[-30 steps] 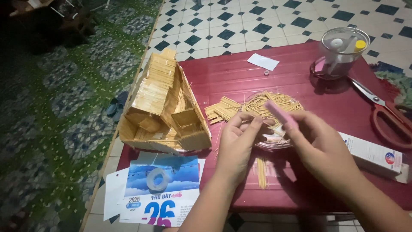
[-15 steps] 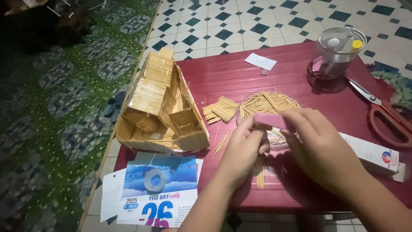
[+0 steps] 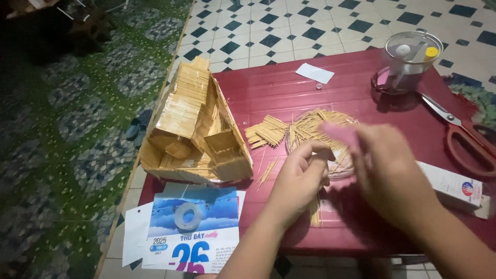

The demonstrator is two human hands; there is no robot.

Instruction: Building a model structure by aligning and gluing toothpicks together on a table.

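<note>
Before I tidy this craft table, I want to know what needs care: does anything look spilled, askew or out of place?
Yes. Loose toothpicks lie scattered on the red table beside the clear dish, near the left hand. The calendar sheet, with a tape roll on it, overhangs the table's near edge. The right hand is motion-blurred.

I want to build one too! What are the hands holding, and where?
It cannot be told. The left hand pinches its fingertips together over the toothpicks; the right hand is blurred.

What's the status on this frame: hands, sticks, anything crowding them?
Left hand pinched at the fingertips, contents unclear. Right hand blurred over the toothpick pile. Stick-built boat model beside them; scissors off right.
</note>
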